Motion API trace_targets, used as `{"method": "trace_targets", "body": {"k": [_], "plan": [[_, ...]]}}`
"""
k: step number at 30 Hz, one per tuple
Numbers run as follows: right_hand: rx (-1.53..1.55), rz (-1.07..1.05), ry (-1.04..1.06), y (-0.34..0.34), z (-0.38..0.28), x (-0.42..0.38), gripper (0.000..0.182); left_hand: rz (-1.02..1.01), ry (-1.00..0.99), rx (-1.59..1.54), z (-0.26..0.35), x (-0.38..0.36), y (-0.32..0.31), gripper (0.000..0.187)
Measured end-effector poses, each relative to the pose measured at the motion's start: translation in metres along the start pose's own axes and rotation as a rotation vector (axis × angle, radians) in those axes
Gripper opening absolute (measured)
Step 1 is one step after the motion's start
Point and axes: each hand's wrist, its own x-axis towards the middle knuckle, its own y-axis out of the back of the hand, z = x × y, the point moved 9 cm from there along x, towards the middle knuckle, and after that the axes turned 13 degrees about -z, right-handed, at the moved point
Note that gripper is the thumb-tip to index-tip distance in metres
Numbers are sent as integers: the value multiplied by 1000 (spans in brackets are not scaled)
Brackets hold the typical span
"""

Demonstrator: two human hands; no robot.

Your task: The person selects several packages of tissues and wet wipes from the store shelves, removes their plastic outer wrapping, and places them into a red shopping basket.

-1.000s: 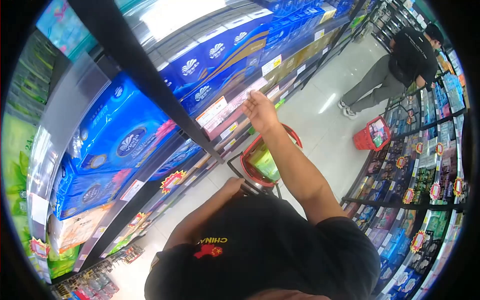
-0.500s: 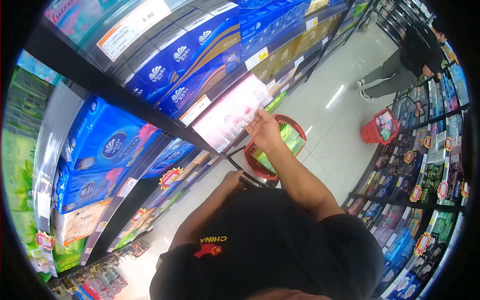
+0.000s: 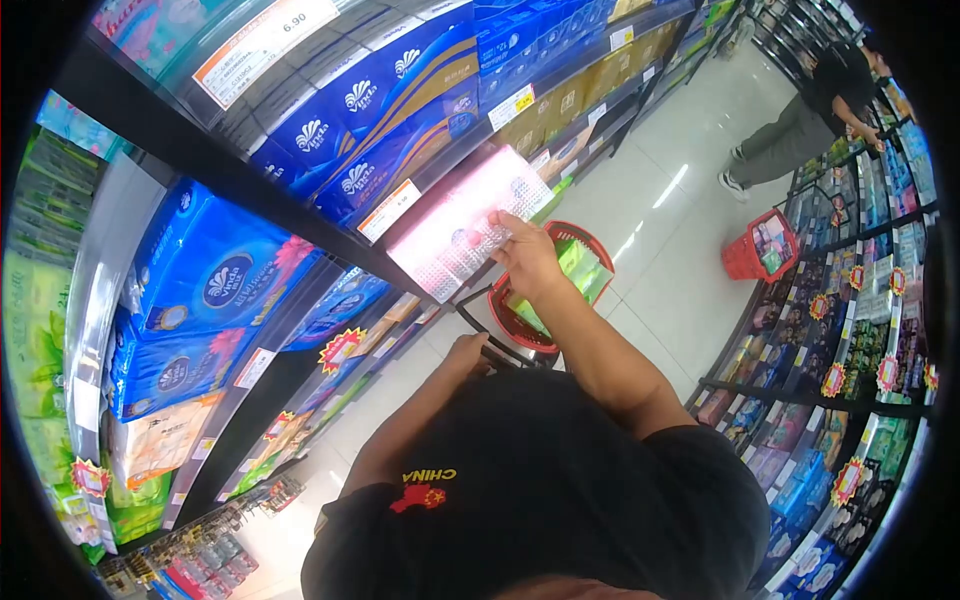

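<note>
"so did the right hand (image 3: 530,258) actually have that pink pack (image 3: 450,240)?"

"couldn't tell tbh. It touched the front, just below the blue packs (image 3: 360,182), grip unclear. Left hand (image 3: 466,354) looked curled round the basket handle (image 3: 510,353). imo a wider hold beat pinching thin wrap."

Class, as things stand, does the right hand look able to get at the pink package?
Probably yes: the right hand has its fingertips at the pink package, whose aisle-facing side looks exposed, with nothing visible between them.
</note>
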Motion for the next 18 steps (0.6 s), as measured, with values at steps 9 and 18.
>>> {"method": "trace_targets", "body": {"k": [9, 18], "plan": [[195, -36, -56, 0, 2, -24, 26, -84, 13, 14, -1, 9, -1, 43], [169, -174, 206, -8, -53, -93, 38, -93, 34, -57, 14, -4, -10, 38]]}}
